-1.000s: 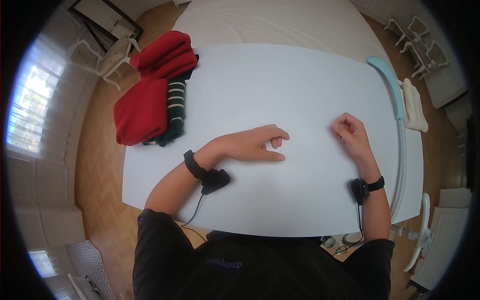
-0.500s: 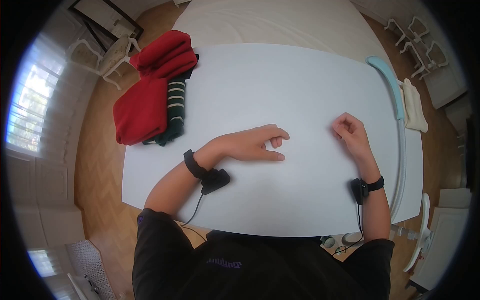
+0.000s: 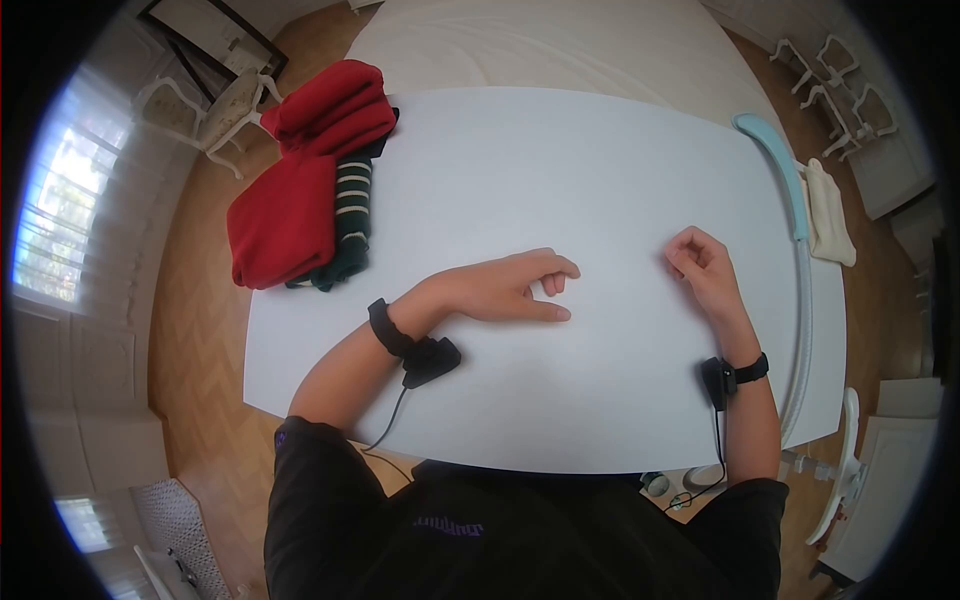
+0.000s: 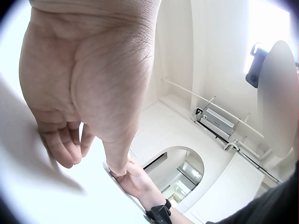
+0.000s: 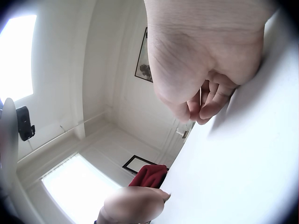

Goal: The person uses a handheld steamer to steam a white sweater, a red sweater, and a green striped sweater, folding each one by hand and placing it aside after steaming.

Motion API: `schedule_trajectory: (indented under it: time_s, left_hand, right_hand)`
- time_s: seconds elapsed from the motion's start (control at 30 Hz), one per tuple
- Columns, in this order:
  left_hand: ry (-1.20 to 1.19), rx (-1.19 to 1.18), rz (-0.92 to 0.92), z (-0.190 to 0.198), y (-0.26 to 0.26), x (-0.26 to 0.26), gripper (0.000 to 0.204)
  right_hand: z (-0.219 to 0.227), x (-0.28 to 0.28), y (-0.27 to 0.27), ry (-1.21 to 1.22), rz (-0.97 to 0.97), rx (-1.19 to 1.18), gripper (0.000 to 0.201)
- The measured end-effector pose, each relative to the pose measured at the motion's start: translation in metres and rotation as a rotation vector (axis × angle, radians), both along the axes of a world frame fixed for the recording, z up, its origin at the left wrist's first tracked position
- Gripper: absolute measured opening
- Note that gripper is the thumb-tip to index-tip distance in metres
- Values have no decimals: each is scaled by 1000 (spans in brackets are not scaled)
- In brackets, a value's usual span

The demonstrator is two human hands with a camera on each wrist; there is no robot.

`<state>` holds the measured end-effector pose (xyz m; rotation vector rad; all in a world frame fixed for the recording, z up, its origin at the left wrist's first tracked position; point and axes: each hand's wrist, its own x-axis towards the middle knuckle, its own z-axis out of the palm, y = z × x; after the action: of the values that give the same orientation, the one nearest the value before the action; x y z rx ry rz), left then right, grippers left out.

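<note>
My left hand point(image 3: 505, 288) rests on its edge on the white tabletop point(image 3: 560, 400), thumb apart from loosely bent fingers and nothing between them. To its right, my right hand point(image 3: 704, 270) lies on the tabletop with fingers loosely curled and holding nothing. In the left wrist view, the palm of my left hand point(image 4: 86, 74) shows, its fingers bent down toward the surface. The right wrist view shows my right hand point(image 5: 205, 60) with its fingers curled in loosely. Neither hand touches any cloth.
Folded red garments point(image 3: 285, 220) lie at the table's left, beside a green striped one point(image 3: 352, 205). Along the right side runs a light blue curved bar point(image 3: 782, 165) with a pale tube, and a cream cloth point(image 3: 828, 212) lies beyond it. Chairs stand on the floor past both far corners.
</note>
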<state>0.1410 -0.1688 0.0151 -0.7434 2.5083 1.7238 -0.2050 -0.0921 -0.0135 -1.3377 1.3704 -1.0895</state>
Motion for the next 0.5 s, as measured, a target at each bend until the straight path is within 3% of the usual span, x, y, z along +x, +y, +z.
schedule_trajectory:
  time_s: [0.5]
  left_hand:
    - [44,-43,11,-7,1,2,57]
  right_hand:
    - [0,2,-1,18,-2,11,12]
